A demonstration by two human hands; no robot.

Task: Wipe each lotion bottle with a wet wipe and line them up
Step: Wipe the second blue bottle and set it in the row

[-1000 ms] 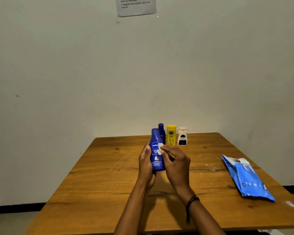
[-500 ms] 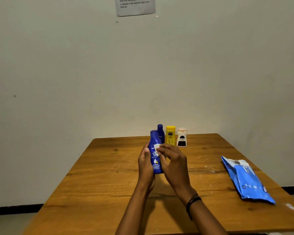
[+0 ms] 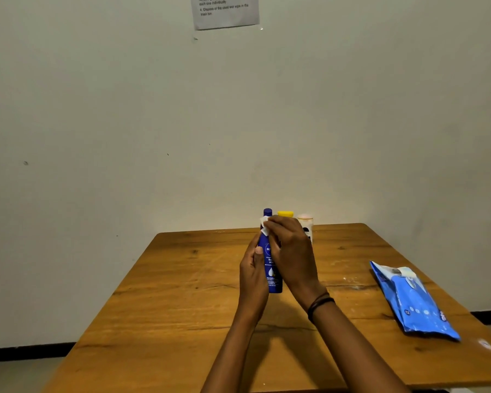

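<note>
Over the middle of the table (image 3: 182,293), held upright: one blue bottle (image 3: 272,269), label facing 6 o'clock. Gripped along its 9 o'clock side by the left hand (image 3: 253,276), thumb laid on the front, fingers curled round behind. Covered at neck and shoulder by the right hand (image 3: 292,251), pinching one white wet wipe (image 3: 264,226) against the bottle's top. Cannot tell whether the base touches the wood or hangs just above it.

At 12 o'clock, by the far edge near the wall (image 3: 97,137): two more bottles side by side, both partly hidden behind the right hand. Of the yellow bottle (image 3: 285,214), only the cap visible; of the white bottle (image 3: 307,224), the pale cap and a strip of dark label. Just at 9 o'clock of the yellow cap: one dark blue cap (image 3: 267,212); hard to say whether the held bottle's own or that of a fourth bottle behind.

At 3 o'clock: one blue pack of wipes (image 3: 414,302), lying flat, well apart from both hands. Round the right wrist: one dark band (image 3: 320,303). High on the wall at 12 o'clock: one printed sheet (image 3: 226,11), cut off by the top edge, most print too small to read. Cut off at 6 o'clock: both forearms.
</note>
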